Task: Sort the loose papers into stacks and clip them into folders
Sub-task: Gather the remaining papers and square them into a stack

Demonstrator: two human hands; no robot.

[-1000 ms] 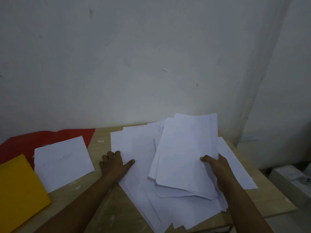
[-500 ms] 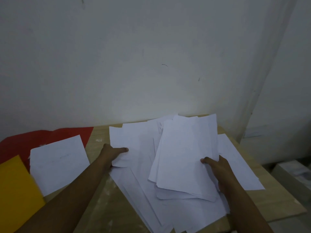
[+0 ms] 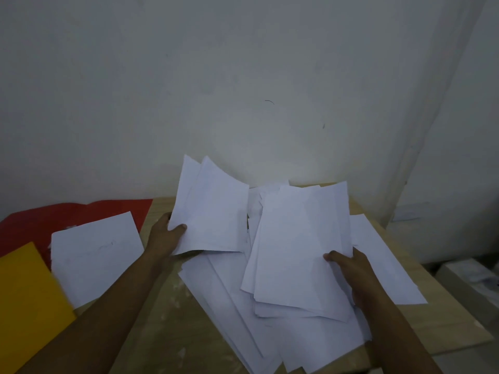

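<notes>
The left hand (image 3: 166,236) is gripping a few raised white paper sheets (image 3: 213,211) by their lower left corner, thumb curled over the front. The right hand (image 3: 351,271) is pinching a thick white paper bundle (image 3: 302,238) above the loose white paper pile (image 3: 270,333) covering the right half of the wooden worktop (image 3: 172,319). A separate white paper stack (image 3: 94,255) is lying near the left edge, overlapping a red folder (image 3: 40,222) and beside a yellow folder (image 3: 24,306).

Wooden table (image 3: 167,314): papers (image 3: 243,306), folders (image 3: 27,298).
</notes>
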